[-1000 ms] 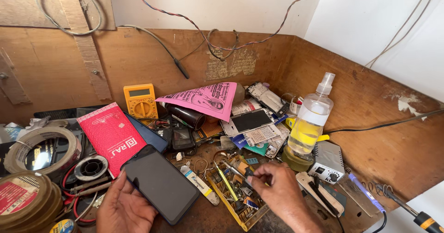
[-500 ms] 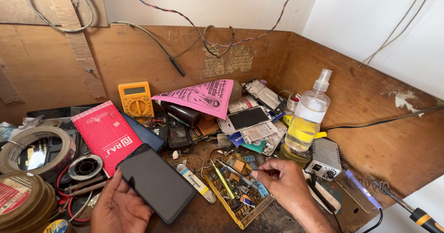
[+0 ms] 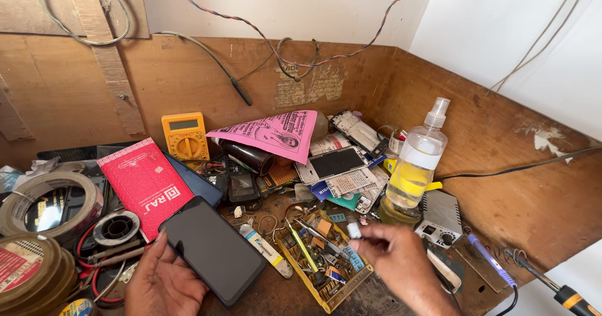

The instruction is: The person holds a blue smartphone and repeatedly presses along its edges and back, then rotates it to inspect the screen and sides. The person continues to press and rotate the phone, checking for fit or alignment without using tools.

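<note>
The left hand (image 3: 164, 283) rests loosely open against the glossy black slab smartphone (image 3: 211, 248), lying flat on the worn wooden bench (image 3: 276, 294). The right hand (image 3: 396, 261), blurred, seems to pinch 1 small white chip (image 3: 354, 229) above the yellow plastic tray of parts (image 3: 326, 259).

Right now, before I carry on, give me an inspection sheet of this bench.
Surface: wooden bench, crowded.
Job's things: dark smartphone, screen up; small white part; yellow parts tray.
Clutter: yellow multimeter, pink leaflet, spray bottle, tape rolls, red packet.
Grip: left hand steadies the smartphone; right hand pinches the white part.
Cables: twisted wires on the wall; soldering iron lead.
Surroundings: white wall.
</note>
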